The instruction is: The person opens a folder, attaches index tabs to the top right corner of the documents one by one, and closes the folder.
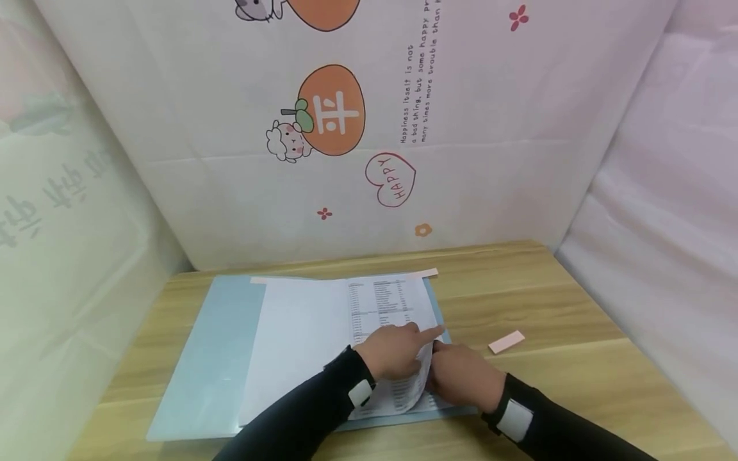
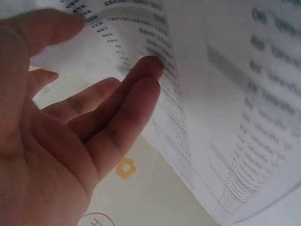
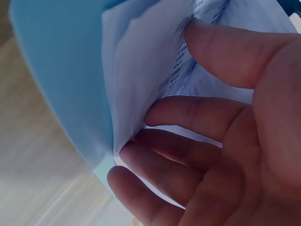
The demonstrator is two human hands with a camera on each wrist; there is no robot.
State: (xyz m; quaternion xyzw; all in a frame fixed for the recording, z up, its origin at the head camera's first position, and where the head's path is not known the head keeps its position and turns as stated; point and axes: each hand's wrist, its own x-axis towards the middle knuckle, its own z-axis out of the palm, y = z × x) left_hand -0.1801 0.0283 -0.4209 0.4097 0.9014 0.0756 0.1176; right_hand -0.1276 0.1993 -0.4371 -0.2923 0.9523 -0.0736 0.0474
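The printed sheet (image 1: 377, 304) is partly lifted along its right side. My left hand (image 1: 394, 350), fingers loosely extended, touches it; my right hand (image 1: 464, 375) curls at its edge, grip unconfirmed. Gentle, even handling should avoid creases. Beneath lies the blue folder (image 1: 216, 346).

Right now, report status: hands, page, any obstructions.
Left hand open, at printed page. Right hand beside it, grip unclear. Page edge curled up above blue folder. Pink strip apart, to the right.

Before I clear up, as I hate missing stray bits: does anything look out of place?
A pink strip lies on the table, right of the blue folder: perhaps stray, being apart from folder and papers.
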